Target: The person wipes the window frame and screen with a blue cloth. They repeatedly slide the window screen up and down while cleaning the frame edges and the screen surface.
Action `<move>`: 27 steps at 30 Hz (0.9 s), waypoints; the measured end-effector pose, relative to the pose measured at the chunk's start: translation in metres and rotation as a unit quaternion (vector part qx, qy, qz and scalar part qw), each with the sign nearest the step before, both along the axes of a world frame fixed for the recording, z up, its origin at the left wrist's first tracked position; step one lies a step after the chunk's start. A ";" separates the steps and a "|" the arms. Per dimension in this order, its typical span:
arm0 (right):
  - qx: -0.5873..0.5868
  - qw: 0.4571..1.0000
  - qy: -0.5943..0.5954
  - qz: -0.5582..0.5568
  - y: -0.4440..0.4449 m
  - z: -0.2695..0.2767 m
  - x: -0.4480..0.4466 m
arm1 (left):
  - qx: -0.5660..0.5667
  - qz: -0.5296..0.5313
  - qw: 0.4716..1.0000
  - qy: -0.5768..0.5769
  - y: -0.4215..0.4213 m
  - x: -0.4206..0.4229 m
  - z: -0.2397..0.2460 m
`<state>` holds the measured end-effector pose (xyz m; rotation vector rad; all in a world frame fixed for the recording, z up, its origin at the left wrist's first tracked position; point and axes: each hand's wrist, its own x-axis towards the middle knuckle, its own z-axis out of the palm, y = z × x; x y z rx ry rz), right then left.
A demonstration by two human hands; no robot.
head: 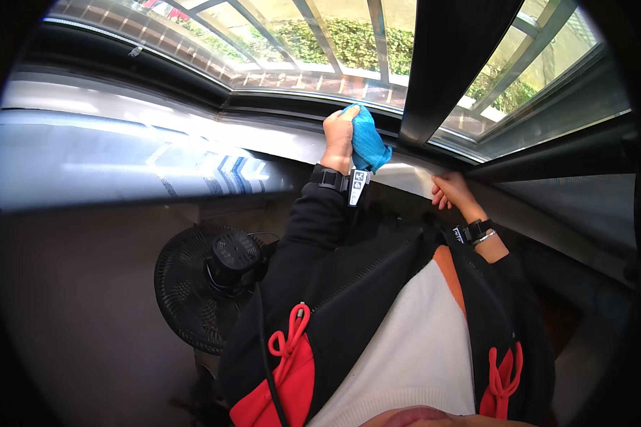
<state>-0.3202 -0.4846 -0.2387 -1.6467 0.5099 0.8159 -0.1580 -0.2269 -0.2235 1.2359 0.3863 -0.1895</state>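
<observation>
My left hand (339,136) grips a bunched blue cloth (369,140) against the dark lower frame of the window (299,109). The cloth hangs from my fingers over the inner edge of the pale windowsill (406,176). To the right, my right hand (452,191) is at the sill's edge with its fingers loosely curled, and I see nothing in it. Whether its fingertips touch the sill I cannot tell. Both wrists carry black straps with small tags; the right one also has a metal bracelet.
Below the sill at the left stands a black electric fan (208,288). A whitish-blue patterned fabric surface (112,160) lies along the left part of the sill. A thick dark window post (448,69) rises between the panes; bars and a hedge show outside.
</observation>
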 end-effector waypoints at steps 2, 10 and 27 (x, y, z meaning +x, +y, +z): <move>0.000 1.000 -0.001 -0.002 0.000 0.000 0.000 | 0.031 0.050 0.997 -0.041 0.016 0.010 -0.001; 0.016 1.000 -0.015 -0.010 -0.003 -0.006 -0.005 | 0.145 0.167 0.974 -0.037 0.080 0.046 0.004; 0.005 1.000 -0.004 -0.010 0.001 -0.001 -0.003 | 0.118 -0.107 0.951 -0.263 0.036 -0.036 0.088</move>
